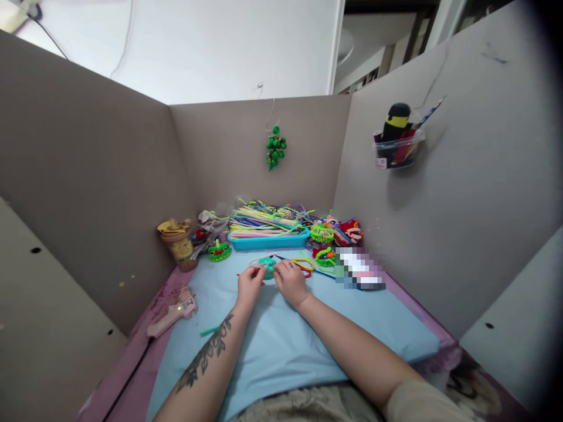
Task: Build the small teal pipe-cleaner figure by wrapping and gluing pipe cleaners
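Both my hands meet over the far part of a light blue cloth (285, 346). My left hand (248, 285) and my right hand (289, 280) have their fingers pinched on a small teal pipe-cleaner piece (266, 265) held between them. A white strand curls off it to the left. Yellow and red pipe-cleaner loops (304, 265) lie just right of my right hand.
A blue tray (268, 241) of coloured pipe cleaners stands behind the hands, with green fuzzy figures (219, 251) beside it. A pink glue gun (173, 312) lies at the left, a tan cup (178, 240) behind it. Grey cardboard walls enclose the table; a green ornament (275, 147) hangs on the back wall.
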A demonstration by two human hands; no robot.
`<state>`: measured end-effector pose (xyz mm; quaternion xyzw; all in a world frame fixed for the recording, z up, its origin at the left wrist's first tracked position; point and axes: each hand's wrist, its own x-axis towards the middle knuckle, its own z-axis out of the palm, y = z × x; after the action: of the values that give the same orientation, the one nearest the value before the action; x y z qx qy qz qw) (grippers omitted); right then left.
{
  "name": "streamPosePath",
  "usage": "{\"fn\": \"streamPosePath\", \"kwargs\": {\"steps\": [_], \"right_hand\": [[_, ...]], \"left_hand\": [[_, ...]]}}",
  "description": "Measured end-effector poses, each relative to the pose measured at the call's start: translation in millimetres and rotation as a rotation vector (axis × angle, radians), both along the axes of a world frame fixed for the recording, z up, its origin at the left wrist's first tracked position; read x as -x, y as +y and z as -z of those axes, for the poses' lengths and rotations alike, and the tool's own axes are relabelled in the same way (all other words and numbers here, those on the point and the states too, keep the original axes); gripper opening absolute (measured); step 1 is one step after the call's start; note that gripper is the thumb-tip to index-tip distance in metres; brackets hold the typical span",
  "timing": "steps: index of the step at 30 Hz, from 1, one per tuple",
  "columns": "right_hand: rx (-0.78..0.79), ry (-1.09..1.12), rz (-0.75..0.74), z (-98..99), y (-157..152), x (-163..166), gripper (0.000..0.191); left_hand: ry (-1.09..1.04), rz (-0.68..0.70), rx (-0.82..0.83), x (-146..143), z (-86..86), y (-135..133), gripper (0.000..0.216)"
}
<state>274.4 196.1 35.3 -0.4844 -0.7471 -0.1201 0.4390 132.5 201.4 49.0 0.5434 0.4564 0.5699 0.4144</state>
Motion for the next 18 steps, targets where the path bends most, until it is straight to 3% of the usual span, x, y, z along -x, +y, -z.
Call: {"fn": "streamPosePath", "kwargs": {"steps": [18], "right_hand": [[-0.013,0.017,-0.014,0.7,-0.3,2.2,0.008]], "left_hand": [[-0.004,-0.004,-0.052,-1.2,-3.7,-2.1,0.025]]}}
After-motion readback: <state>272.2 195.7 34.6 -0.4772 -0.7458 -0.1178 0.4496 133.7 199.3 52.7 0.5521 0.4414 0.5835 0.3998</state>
